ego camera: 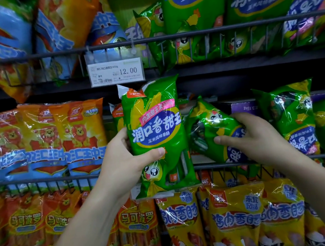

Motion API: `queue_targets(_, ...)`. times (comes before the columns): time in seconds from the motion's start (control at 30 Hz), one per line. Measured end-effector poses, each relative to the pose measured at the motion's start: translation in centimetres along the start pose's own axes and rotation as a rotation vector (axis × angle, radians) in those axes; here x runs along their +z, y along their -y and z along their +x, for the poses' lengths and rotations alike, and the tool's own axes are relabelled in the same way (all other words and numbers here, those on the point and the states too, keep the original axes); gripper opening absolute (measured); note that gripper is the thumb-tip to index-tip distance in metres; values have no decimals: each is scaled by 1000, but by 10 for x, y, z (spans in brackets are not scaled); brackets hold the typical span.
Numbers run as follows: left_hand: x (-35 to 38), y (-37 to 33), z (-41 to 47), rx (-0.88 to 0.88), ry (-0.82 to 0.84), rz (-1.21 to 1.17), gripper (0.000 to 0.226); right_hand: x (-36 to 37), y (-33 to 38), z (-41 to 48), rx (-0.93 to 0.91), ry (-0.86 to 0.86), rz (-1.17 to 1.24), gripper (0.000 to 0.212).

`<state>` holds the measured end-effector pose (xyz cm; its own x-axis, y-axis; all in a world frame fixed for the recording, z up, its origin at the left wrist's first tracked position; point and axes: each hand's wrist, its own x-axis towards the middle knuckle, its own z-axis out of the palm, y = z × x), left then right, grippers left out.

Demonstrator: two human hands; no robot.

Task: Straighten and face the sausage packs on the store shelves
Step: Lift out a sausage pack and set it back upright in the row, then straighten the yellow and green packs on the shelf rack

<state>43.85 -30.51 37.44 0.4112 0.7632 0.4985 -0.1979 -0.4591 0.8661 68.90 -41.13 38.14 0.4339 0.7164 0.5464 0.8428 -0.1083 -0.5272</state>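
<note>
My left hand [125, 158] grips an upright green sausage pack [155, 123] in front of the middle shelf, thumb across its front, label facing me. My right hand [253, 139] holds a second green pack [208, 126] that lies tilted and upside down on the middle shelf, fingers over its top edge and thumb on its face. More green packs [291, 113] lean upside down to the right.
Orange and blue lion packs [63, 141] stand at the left of the middle shelf behind a wire rail [43, 180]. A price tag [116, 71] hangs from the upper rail. Green packs fill the upper shelf [197, 19]. Yellow packs [237, 215] and orange packs [25, 223] fill the lower shelf.
</note>
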Motion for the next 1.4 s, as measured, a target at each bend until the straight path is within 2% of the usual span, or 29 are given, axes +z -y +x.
queue_targets(0.07, 4, -1, 1, 12, 0, 3, 52, -3, -2, -2, 19, -64, 119, 78)
queue_targets(0.1, 7, -2, 2, 20, -1, 3, 53, -5, -3, -3, 24, -92, 188, 69)
queue_targets(0.2, 16, -6, 5, 47, -6, -5, 54, -11, -2, -4, 39, -166, 411, 26)
queue_targets(0.3, 26, -10, 11, 80, -19, -14, 57, -14, -4, -4, 61, -234, 505, 20)
queue_targets(0.53, 51, -1, 28, 56, 6, -32, 73, -12, -5, -15, 70, -389, 441, 29)
queue_targets(0.6, 55, 3, 34, 49, 0, -32, 65, -13, -6, -17, 87, -417, 428, 43)
queue_targets(0.67, 59, 5, 39, 52, -6, -17, 60, -14, -8, -18, 100, -428, 412, 66)
queue_targets(0.73, 61, 8, 39, 9, 7, 9, 57, -16, -7, -20, 117, -419, 397, 91)
queue_targets(0.77, 61, 12, 39, -30, 25, 16, 56, -17, -7, -20, 127, -415, 392, 96)
queue_targets(0.8, 62, 14, 38, -73, 55, 16, 57, -17, -8, -21, 130, -416, 392, 94)
queue_targets(0.87, 65, 17, 38, -146, 88, 9, 82, -17, -9, -23, 145, -420, 385, 87)
queue_targets(0.97, 65, 26, 43, -177, 67, -50, 100, -18, -7, -23, 148, -402, 369, 97)
queue_targets(1.03, 67, 14, 37, -158, 37, -36, 94, -18, -4, -22, 129, -406, 349, 89)
queue_targets(1.13, 67, 3, 28, -37, 25, 63, 67, -16, -8, -20, 112, -410, 343, 88)
queue_targets(1.27, 62, -3, 18, 109, -7, 199, 75, -12, -10, -20, 74, -424, 360, 85)
queue_targets(1.4, 57, -5, 8, 264, -115, 279, 61, -10, -10, -20, 60, -442, 412, 83)
